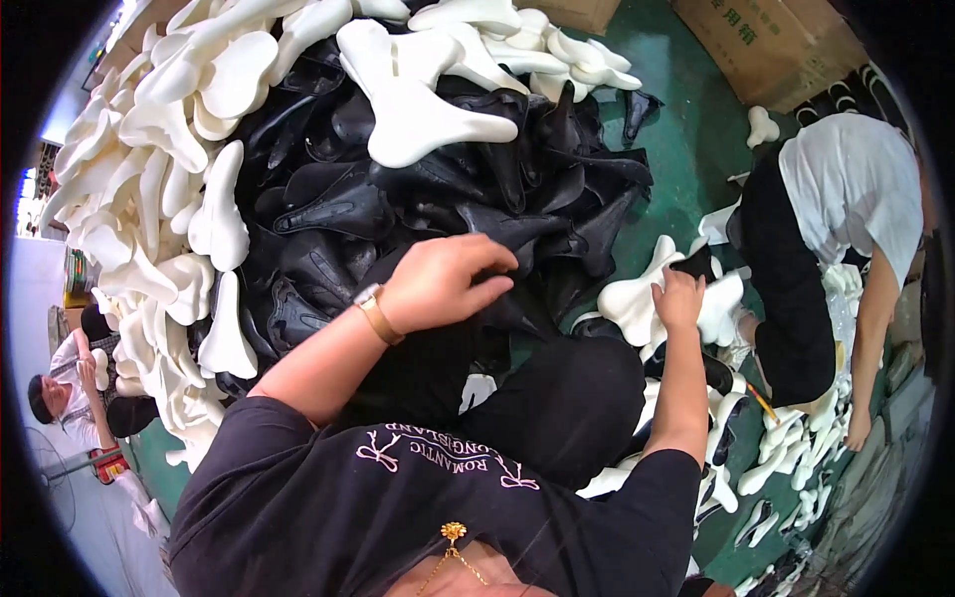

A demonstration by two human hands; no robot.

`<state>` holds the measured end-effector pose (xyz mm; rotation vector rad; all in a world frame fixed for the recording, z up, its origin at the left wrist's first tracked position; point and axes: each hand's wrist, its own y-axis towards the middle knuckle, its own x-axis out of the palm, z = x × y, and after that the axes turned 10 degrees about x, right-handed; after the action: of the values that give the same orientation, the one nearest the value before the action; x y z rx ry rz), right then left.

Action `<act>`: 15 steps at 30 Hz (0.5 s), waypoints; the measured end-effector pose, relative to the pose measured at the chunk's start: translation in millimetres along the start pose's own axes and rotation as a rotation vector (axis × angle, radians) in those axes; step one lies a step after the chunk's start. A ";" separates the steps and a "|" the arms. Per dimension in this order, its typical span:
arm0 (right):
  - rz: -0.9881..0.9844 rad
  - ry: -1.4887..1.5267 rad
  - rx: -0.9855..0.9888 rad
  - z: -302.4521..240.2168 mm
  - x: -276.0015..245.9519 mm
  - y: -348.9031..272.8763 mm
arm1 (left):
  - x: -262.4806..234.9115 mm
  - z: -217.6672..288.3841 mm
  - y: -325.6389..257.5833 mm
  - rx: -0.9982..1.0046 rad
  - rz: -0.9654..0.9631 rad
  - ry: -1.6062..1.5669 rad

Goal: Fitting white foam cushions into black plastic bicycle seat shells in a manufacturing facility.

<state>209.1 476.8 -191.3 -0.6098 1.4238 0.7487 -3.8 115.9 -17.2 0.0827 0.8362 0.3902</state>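
Note:
My left hand (450, 284) hovers over a heap of black bicycle saddle covers (338, 199), thumb and fingers apart and curved, with nothing visible between them. On the right, my right hand (679, 298) has its fingers closed at the edge of a small black piece (699, 262), which looks like a saddle cover. That piece lies against white foam saddle pads (633, 302) beside my knee. The fingertips partly hide where they meet it. A large white saddle pad (423, 114) rests on top of the black heap.
White saddle pads (149, 199) are piled high on the left. Close on the right, a person in a white shirt (856, 179) bends over more pads (781, 448) on the green floor. Another person (75, 393) sits far left. A cardboard box (766, 45) stands at the back right.

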 end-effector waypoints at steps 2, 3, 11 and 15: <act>-0.011 0.012 -0.029 -3.7 -1.8 -0.4 | -5.2 -19.3 9.1 -0.106 0.103 -0.340; -0.053 -0.021 -0.031 -3.2 -3.0 -1.6 | -9.3 -37.3 16.4 -0.177 0.116 -0.424; -0.423 0.251 0.237 1.5 1.2 20.6 | -18.3 -209.1 84.7 0.019 0.127 0.833; -0.365 0.572 -0.063 -83.1 -29.2 80.7 | -32.3 -235.6 85.6 -0.043 -0.128 1.076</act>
<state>94.1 462.0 -162.8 -1.1616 1.7392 0.3350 -222.9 164.3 -133.5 -0.2463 1.8811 0.3171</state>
